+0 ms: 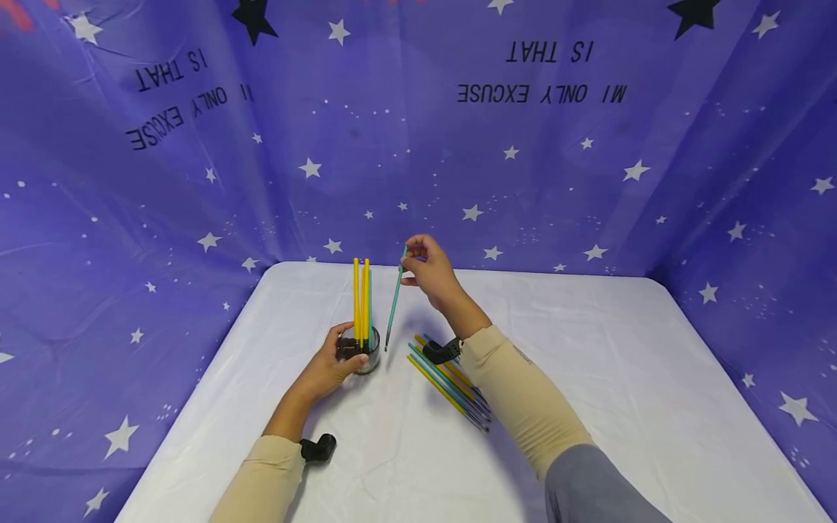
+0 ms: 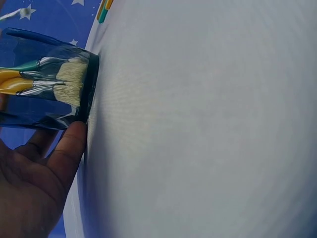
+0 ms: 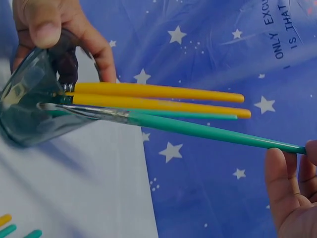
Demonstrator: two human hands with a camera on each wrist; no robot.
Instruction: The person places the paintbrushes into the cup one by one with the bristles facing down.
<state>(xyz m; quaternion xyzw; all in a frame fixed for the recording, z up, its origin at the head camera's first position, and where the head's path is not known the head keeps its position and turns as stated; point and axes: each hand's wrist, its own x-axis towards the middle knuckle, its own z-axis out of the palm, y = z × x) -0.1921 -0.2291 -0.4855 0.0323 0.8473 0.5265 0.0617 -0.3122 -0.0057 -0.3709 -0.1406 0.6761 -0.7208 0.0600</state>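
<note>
Holding the glass [image 3: 32, 89]: the left hand [image 1: 330, 370] has its thumb and fingers curled round the wall, the thumb on the near side.
Place of the glass: upright on the white table [image 1: 588, 370], to the left of the loose brushes [image 1: 447, 396].
Pinched brush: the right hand [image 1: 428, 272] grips a green brush [image 1: 395, 301] between thumb and fingers near the handle's end.
Its hang: bristles down, slightly tilted, just beside the glass in the head view; whether the tip is over the rim, I cannot tell.
Inside the glass: two yellow brushes [image 1: 365, 305] and a second green brush [image 1: 370, 305] stand bristles down, handles rising well above the rim.
Loose pile: yellow and green handles lie side by side on the table, partly hidden by the black right wrist camera [image 1: 442, 351].
Sleeves: beige on both forearms.
Backdrop: a purple curtain [image 1: 418, 131] with white stars and upside-down black lettering.
</note>
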